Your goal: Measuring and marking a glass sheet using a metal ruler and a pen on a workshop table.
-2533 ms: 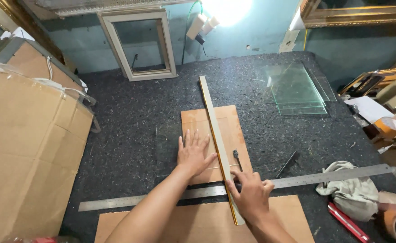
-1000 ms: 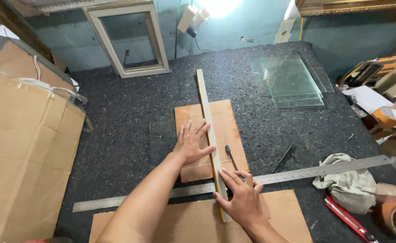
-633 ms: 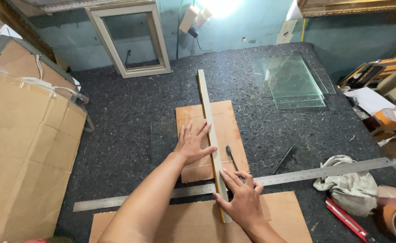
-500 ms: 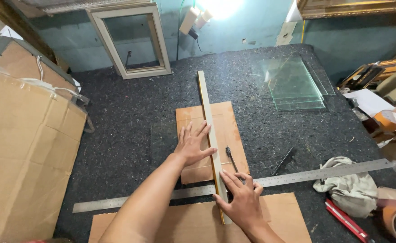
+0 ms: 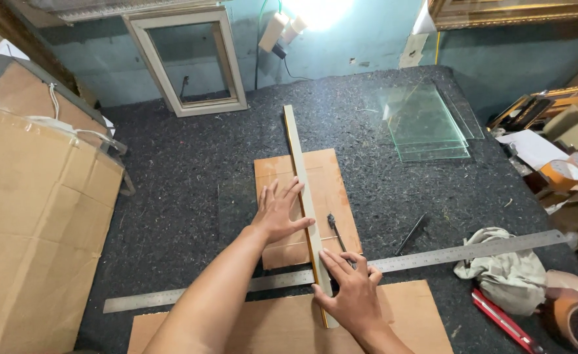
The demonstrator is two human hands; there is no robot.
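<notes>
A long pale wooden straightedge lies lengthwise over a brown board on the dark felt table. My left hand presses flat on the board, fingers spread, touching the straightedge's left side. My right hand rests with spread fingers at the straightedge's near end, over a long steel ruler that runs across the table. A small dark-handled cutter lies on the board just right of the straightedge, between both hands. Neither hand grips anything.
A second brown board lies at the near edge. Stacked glass panes sit far right, a pale picture frame leans at the back wall. A large cardboard box stands left. A grey rag, red knife and tape roll lie right.
The view has shifted slightly. My left hand stayed flat on the board; my right hand slid a little nearer along the straightedge's near end.
</notes>
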